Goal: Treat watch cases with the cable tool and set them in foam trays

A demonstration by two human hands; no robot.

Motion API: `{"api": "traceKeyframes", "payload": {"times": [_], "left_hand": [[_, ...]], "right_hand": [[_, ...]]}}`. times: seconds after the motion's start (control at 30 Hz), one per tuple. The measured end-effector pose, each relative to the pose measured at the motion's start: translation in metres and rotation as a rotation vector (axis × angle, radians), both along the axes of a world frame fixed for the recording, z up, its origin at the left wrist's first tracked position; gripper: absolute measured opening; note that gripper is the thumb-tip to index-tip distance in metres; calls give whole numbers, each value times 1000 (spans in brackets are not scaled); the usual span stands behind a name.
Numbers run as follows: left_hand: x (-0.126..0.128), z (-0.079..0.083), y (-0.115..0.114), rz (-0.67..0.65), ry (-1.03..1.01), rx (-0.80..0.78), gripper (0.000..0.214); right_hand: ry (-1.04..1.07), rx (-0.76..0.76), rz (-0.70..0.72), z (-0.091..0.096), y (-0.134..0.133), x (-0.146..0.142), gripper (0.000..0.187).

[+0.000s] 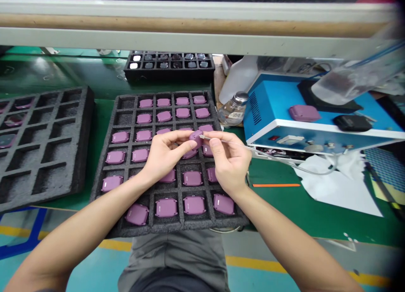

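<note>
Between the thumb and fingers of my left hand (169,151) is a purple watch case (196,136), held above the foam tray. My right hand (230,159) pinches a thin tool with a pale tip (204,136), which meets the case's side. From that tool a clear tube (278,159) runs right toward the blue box. Below both hands lies a black foam tray (136,230) with purple watch cases (166,207) in most of its compartments. My hands hide some of the middle compartments.
A second foam tray (82,146) sits at left, and a black tray (171,76) of small dark pieces at the back. To the right are a glass jar (233,111), a blue box (268,100), white paper (341,195) and an orange strip (276,185). A shelf beam (190,38) crosses above.
</note>
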State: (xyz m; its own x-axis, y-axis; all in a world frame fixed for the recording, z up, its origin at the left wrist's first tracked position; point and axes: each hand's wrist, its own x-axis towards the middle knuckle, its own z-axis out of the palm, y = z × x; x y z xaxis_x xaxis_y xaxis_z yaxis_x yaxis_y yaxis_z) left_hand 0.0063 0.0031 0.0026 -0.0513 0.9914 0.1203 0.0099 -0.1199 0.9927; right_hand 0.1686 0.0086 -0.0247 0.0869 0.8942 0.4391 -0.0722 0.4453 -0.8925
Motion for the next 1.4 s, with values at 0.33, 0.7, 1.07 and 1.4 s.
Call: {"api": "traceKeyframes", "payload": {"times": [0.33,0.7,1.07,1.4], "left_hand": [[-2,6,3,66,129,4,34],[-5,6,6,93,257,-8,40],[-4,8,6,75,208,-27,41],[-3,9,5,78,211,-37,44]], "right_hand": [[32,43,24,4,7,-2,15],[16,56,31,7,11,-2,20],[19,60,23,7,12,-2,18],[28,43,38,7,11,-1,17]]}}
